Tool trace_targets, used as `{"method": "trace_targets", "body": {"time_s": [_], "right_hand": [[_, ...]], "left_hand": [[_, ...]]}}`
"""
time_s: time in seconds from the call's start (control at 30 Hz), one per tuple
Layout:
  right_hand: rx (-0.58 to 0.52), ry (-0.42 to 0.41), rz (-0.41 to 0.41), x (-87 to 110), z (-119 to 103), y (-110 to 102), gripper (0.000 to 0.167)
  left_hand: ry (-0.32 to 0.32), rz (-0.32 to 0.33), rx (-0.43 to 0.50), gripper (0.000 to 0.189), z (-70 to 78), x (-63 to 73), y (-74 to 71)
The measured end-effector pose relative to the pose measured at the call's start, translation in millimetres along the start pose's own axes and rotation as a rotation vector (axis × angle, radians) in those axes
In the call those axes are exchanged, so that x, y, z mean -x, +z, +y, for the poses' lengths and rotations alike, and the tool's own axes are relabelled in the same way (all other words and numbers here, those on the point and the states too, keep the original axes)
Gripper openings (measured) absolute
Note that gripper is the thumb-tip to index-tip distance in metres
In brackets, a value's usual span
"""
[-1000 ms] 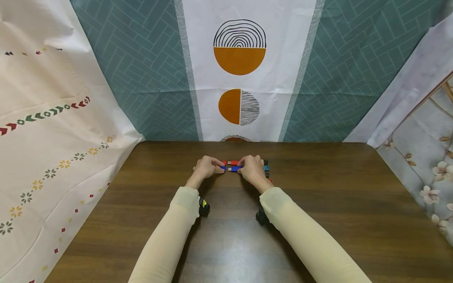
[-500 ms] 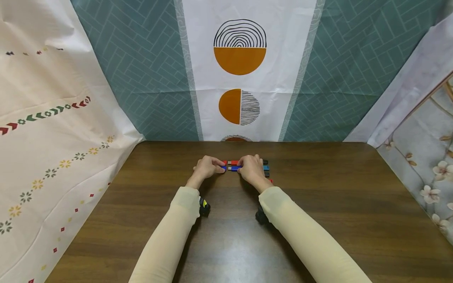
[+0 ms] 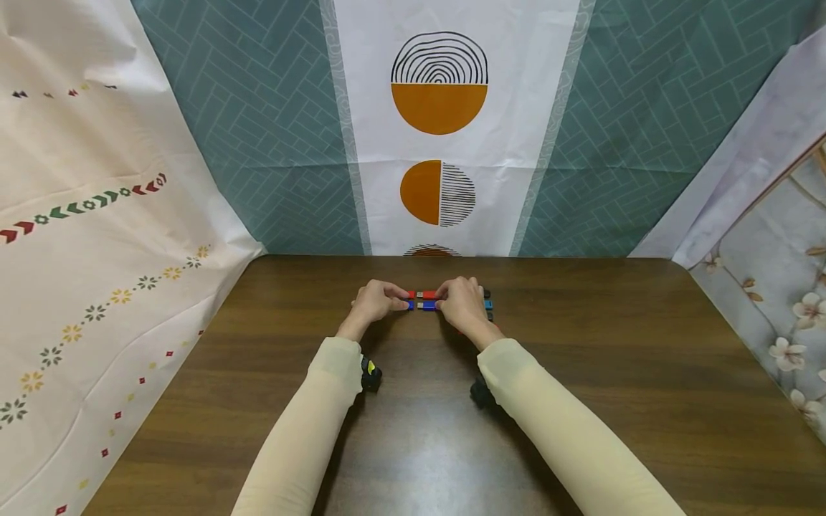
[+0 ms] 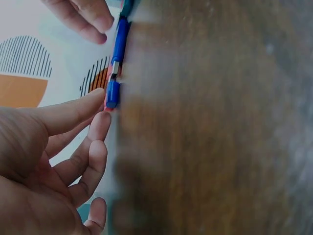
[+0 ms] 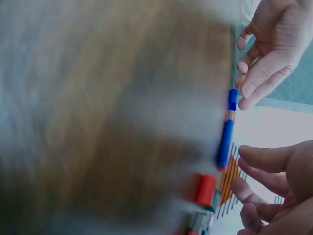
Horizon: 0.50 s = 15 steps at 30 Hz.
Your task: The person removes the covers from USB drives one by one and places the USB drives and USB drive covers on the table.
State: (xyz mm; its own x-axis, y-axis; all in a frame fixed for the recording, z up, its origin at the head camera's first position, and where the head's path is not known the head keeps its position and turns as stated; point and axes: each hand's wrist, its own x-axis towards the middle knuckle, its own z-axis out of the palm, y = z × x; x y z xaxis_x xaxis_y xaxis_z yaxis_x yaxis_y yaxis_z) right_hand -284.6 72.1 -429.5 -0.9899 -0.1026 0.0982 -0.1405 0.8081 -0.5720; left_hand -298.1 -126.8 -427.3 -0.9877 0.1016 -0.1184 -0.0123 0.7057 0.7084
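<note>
A blue USB stick (image 3: pixel 429 305), its metal plug bare and pointing left, lies on the table beside a red USB stick (image 3: pixel 429 294). Just left of the plugs lie a blue cap (image 4: pixel 112 94) and a red cap (image 3: pixel 411 294), each in line with its stick. My left hand (image 3: pixel 373 299) has its thumb tip right at the blue cap's outer end and its index fingertip by the red cap, fingers mostly straight. Over the right ends of the sticks is my right hand (image 3: pixel 466 304), fingers spread and relaxed, partly hiding them; the right wrist view shows nothing between its fingers.
Beyond my right hand lie a teal piece (image 3: pixel 488 305), a black piece (image 3: pixel 487 294) and a dark piece (image 3: pixel 490 316). The right wrist view shows a red piece (image 5: pixel 206 190) and a grey piece (image 5: pixel 198 223) nearby. A patterned cloth (image 3: pixel 445 143) hangs behind the table.
Both hands stay at the two rows with only slight shifts. My right hand has edged a little to the right, and the head view has tilted slightly.
</note>
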Motion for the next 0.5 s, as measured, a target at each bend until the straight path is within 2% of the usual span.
{"method": "trace_targets", "body": {"time_s": [0.13, 0.27, 0.5], "right_hand": [[-0.009, -0.012, 0.017, 0.3, 0.9, -7.6, 0.010], [-0.017, -0.018, 0.010, 0.5, 4.0, -16.4, 0.011], [-0.066, 0.007, 0.027, 1.3, 16.9, -41.3, 0.016]], "left_hand": [[0.009, 0.024, 0.000, 0.021, 1.7, -2.2, -3.2], [0.050, 0.039, -0.003, 0.020, 6.1, -4.4, -4.3], [0.153, 0.054, 0.028, 0.033, 26.5, -1.5, -2.1]]}}
